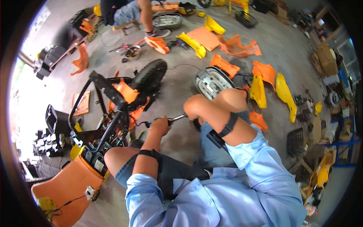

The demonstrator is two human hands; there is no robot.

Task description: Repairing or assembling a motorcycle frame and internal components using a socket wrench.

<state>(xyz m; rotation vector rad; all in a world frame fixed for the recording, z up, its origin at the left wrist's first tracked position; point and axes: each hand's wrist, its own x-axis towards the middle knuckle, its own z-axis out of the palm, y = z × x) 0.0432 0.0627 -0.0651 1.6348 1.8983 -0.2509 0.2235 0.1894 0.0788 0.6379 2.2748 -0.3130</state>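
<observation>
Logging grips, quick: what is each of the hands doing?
Left hand: closed on the tool handle.
Right hand: closed on the same handle.

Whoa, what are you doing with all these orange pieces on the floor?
A person sits on the concrete floor beside a stripped-down scooter frame. Both hands share a metal hand tool: the left hand closes its grip on the handle end, the right hand on the other end. Orange and yellow body panels lie scattered around. Another person sits farther back.
</observation>
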